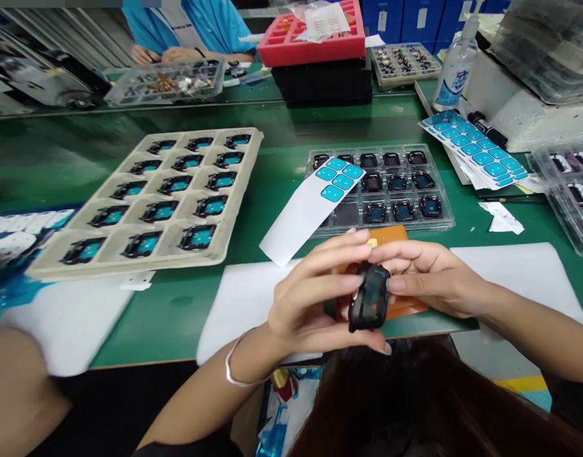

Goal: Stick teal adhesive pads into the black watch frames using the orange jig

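A small black watch-like case (369,298) is held tilted between both hands, above an orange pad (406,307). My left hand (315,295) curls round its left side, with thumb beneath and fingers above. From the right, my right hand (427,276) pinches its upper edge. Behind the hands, a clear tray (444,223) holds several black cases. A white sheet with blue stickers (298,219) lies across that tray's left part. At the left stands a beige tray (177,257) of black frames with blue faces.
More blue sticker sheets (479,149) and a pump bottle (456,70) are at the right. A red tray (315,47) sits on a black box (322,86) at the back. Across the table, a person in blue (225,25) works beside a parts tray (167,86).
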Motion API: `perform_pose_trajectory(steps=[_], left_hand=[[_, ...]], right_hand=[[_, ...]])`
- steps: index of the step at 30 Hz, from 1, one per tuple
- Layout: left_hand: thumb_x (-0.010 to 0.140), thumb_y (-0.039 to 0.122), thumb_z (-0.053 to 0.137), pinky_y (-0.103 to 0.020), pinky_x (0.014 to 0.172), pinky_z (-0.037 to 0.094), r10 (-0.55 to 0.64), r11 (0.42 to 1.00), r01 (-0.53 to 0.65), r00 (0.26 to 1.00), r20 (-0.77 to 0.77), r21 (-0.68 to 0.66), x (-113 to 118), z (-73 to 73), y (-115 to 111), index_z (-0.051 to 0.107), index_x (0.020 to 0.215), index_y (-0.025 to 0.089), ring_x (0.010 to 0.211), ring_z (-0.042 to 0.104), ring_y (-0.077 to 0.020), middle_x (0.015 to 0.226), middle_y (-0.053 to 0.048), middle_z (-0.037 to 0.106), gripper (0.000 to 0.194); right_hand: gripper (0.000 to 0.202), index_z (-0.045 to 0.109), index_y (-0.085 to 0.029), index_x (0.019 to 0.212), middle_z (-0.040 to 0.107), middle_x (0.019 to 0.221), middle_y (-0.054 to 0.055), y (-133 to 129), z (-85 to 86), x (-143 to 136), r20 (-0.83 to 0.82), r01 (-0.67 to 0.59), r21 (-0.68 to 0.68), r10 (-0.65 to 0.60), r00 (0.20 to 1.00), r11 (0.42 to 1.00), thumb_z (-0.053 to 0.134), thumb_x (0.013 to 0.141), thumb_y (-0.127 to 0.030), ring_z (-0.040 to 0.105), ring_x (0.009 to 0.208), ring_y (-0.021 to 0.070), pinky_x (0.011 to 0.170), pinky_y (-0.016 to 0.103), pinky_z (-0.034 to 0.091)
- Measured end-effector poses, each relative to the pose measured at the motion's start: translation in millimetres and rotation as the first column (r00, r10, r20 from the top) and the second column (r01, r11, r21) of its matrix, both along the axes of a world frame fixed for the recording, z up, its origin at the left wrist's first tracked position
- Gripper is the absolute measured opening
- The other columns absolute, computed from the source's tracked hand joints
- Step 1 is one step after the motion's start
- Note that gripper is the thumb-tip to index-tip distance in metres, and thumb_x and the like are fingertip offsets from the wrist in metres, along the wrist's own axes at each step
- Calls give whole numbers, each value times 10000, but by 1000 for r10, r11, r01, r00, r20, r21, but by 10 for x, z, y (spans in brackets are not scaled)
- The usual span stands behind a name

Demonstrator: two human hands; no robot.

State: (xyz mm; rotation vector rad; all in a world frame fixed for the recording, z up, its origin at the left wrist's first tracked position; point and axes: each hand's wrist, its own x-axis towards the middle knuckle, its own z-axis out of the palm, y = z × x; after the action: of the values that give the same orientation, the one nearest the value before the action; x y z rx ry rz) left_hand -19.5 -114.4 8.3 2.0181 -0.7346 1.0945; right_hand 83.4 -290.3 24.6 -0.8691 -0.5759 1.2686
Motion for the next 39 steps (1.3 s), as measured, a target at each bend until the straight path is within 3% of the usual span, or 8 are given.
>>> perform_pose_trajectory(steps=[2,5,9,15,24,33,39], left_hand=[[774,509,761,-525,999,576,-16,1000,15,999,-39,-22,16,11,-2,546,1244,230,1197,641,-288,1174,-126,691,587],[770,385,807,-475,1000,588,6,998,-9,999,-54,-56,-10,-3,-14,567,1200,244,1128,679,-237,1180,-91,686,512],[743,215,843,-415,1026,584,18,995,-22,999,-34,-101,-52,-50,-24,578,1178,236,1108,690,-202,1202,-64,666,509],[784,253,817,-435,971,618,38,998,-38,999,16,-40,-25,-83,6,601,1103,251,1111,688,-210,1224,-48,665,385],[819,138,765,-395,1009,603,-37,998,36,999,23,48,-17,12,5,590,911,169,1200,634,-196,1209,-51,648,200],[851,60,691,-403,1052,577,-53,995,54,999,-10,79,-45,18,13,580,823,142,1232,612,-199,1249,-56,631,141],[830,35,699,-408,1011,602,-17,995,17,1000,2,101,-60,31,10,573,798,147,1205,635,-204,1211,-41,653,171]], right_hand=[[346,659,-199,1115,725,912,7,-7,7,-1,15,4,-15,-4,1000,1000,790,813,-306,698,777,118,816,285,553],[353,635,-210,1148,730,922,4,-11,8,-19,24,43,-49,-42,999,998,770,836,-306,704,831,123,843,283,539],[334,690,-192,1121,752,970,29,6,5,-41,21,-3,-38,4,1000,999,780,823,-313,703,914,129,897,273,520],[300,740,-215,1134,747,1053,43,18,2,-48,90,17,-9,-16,996,1000,729,867,-352,676,964,139,982,317,473],[348,723,-230,1193,739,1120,46,4,-48,-49,207,59,14,-61,977,998,688,891,-398,652,1069,180,1065,387,421],[312,749,-254,1129,763,1046,31,8,-20,-91,122,105,18,-107,987,994,729,856,-402,670,1031,172,956,336,494],[333,752,-242,1118,761,1061,53,10,-13,-120,9,135,-22,-135,991,991,781,809,-362,671,950,155,732,245,543]])
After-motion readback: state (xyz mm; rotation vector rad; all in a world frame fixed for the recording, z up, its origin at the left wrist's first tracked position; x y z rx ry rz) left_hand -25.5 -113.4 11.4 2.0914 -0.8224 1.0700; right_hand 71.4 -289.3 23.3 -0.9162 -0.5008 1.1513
